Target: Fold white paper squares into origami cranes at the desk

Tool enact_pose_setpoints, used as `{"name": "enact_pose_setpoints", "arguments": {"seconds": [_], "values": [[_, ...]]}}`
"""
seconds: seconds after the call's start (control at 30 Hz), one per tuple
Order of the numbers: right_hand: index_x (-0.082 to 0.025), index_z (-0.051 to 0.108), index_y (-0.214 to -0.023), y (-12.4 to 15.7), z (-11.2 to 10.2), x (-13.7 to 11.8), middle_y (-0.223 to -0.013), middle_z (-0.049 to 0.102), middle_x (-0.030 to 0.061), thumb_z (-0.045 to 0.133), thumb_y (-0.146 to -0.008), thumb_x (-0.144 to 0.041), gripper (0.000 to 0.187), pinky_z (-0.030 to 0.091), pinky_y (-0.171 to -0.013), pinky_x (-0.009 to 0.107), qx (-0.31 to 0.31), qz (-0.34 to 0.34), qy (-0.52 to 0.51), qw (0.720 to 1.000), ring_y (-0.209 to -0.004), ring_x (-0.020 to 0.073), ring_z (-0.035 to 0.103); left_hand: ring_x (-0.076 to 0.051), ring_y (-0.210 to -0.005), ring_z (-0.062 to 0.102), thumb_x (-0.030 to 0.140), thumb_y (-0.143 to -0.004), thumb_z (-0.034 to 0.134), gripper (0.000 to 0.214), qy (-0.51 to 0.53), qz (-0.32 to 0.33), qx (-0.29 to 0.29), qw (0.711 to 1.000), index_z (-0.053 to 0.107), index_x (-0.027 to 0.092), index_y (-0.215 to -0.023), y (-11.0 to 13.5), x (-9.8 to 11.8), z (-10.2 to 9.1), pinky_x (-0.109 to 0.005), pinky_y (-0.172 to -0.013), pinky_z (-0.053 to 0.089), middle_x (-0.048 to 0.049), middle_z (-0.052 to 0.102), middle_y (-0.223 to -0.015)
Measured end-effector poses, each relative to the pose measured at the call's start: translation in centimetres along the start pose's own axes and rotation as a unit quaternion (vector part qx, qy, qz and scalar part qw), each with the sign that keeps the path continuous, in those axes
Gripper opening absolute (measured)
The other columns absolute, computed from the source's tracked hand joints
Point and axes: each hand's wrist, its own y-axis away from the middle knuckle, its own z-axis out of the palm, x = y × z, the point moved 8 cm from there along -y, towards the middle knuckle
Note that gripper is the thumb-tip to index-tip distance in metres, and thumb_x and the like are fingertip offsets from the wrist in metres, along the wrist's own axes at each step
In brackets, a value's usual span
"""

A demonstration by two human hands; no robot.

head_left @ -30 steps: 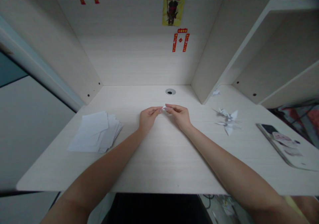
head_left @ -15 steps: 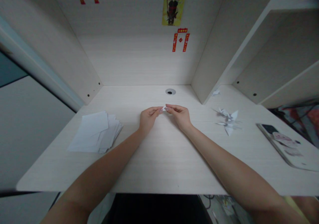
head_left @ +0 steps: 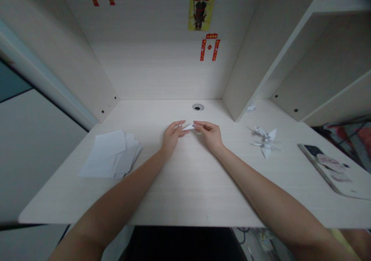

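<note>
Now pinching a small paper fold (head_left: pixel 189 127) mid-counter

Across the counter (head_left: pixel 185 183), a stack of white paper sheets (head_left: pixel 110 154) is lying at 9 o'clock and paper cranes (head_left: pixel 264 142) are sitting at 3 o'clock. At the centre, the left hand (head_left: pixel 173 135) and right hand (head_left: pixel 210 134) are pinching the fold between their fingertips. Creasing seems in hand, calling for steady, even pressure. Fingers are hiding its ends, leaving its exact shape unclear.
</note>
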Motion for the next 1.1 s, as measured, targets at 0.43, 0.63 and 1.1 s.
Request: {"name": "enact_pose_setpoints", "arguments": {"seconds": [0.43, 0.63, 1.1], "values": [[-0.019, 0.074, -0.083, 0.0, -0.14, -0.18, -0.076, 0.072, 0.0048, 0.073, -0.063, -0.04, 0.029, 0.046, -0.062, 0.028, 0.003, -0.017, 0.017, 1.0, -0.062, 0.0143, 0.059, -0.02, -0.08, 0.069, 0.039, -0.072, 0.068, 0.036, -0.017, -0.003, 0.002, 1.0, 0.065, 0.015, -0.1, 0.12, -0.24, 0.17, -0.03, -0.077, 0.051, -0.0071, 0.072, -0.08], [-0.019, 0.074, -0.083, 0.05, -0.1, -0.23, -0.077, 0.073, 0.0051, 0.074, -0.064, -0.038, 0.027, 0.046, -0.063, 0.028, 0.002, -0.014, 0.014, 1.0, -0.063, 0.0143, 0.059, -0.02, -0.078, 0.07, 0.042, -0.075, 0.065, 0.034, -0.028, 0.017, 0.01, 0.999, 0.065, 0.015, -0.096, 0.26, 0.25, 0.24, -0.03, -0.076, 0.053, -0.007, 0.072, -0.081], [-0.018, 0.073, -0.085, -0.09, 0.09, -0.21, -0.073, 0.071, 0.0042, 0.07, -0.067, -0.04, 0.028, 0.044, -0.061, 0.027, -0.019, -0.024, 0.045, 0.999, -0.06, 0.0138, 0.057, -0.019, -0.079, 0.069, 0.038, -0.071, 0.069, 0.035, -0.005, 0.012, -0.015, 1.0, 0.067, 0.016, -0.098, 0.33, 0.13, 0.62, -0.033, -0.082, 0.053, -0.0069, 0.073, -0.087]]}}
